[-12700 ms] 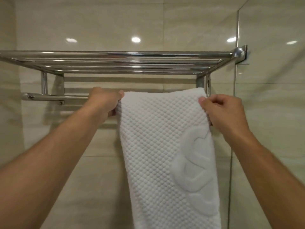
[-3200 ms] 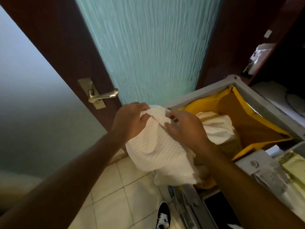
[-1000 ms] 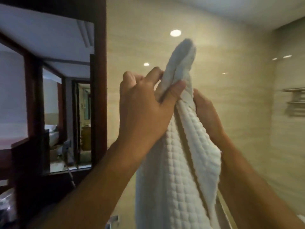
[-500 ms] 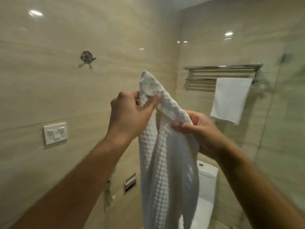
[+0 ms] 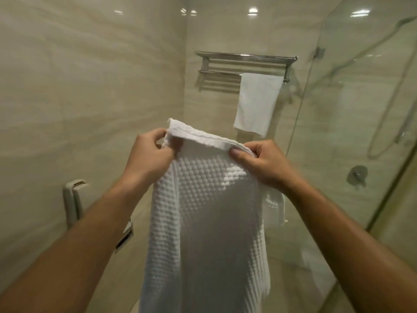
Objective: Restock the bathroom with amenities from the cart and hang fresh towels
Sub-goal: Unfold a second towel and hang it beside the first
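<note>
Abt halfway on towels, I'd judge: one white towel (image 5: 257, 102) is already hanging on the wall rack (image 5: 246, 64) w/ bare rail beside it, while left hand (image 5: 150, 157) & right hand (image 5: 262, 164) are both pinching the second towel's (image 5: 207, 222) top edge mid-air, well short of the rack; amenities not in view.

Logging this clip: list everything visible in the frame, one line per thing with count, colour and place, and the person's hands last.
Held towel: one, white waffle weave, centre, hanging from both hands.
Hung towel: one, white, on the rack's lower bar, right end.
Towel rack: one, chrome, back wall.
Glass shower panel: one, clear, right.
Shower valve: one, metal, behind the glass.
Wall fitting: one, off-white, left wall.
Left hand: pinches the held towel's top left corner.
Right hand: pinches its top right edge.
</note>
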Demonstrator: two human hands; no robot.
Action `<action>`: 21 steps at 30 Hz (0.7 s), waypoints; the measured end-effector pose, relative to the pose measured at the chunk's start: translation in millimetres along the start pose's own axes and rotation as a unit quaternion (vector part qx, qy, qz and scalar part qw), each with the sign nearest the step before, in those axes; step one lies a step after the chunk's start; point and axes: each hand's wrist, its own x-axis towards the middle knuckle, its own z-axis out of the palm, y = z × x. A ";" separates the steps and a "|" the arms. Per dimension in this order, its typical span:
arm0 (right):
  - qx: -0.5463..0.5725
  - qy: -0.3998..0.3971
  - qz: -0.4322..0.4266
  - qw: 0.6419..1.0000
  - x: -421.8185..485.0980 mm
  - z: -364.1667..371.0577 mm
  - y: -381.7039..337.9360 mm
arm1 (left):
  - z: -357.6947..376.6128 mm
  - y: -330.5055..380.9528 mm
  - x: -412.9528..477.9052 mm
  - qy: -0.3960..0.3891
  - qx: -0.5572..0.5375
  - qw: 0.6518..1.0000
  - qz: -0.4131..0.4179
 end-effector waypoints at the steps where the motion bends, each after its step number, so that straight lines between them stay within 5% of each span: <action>1: -0.005 0.001 -0.003 1.000 2.2 0.4 5.4 | 3.5 -6.9 6.0 0.005 0.001 1.000 0.003; 7: 0.064 0.036 -0.030 0.997 13.4 -4.1 50.0 | 34.9 -37.3 34.8 0.020 0.036 0.999 0.032; 11: -0.044 0.065 -0.064 0.995 27.9 -3.8 84.1 | 61.8 -56.1 49.2 -0.004 0.041 0.999 0.026; 21: -0.004 0.067 -0.046 0.997 63.4 18.9 174.0 | 115.8 -102.7 53.7 -0.149 0.030 0.988 -0.005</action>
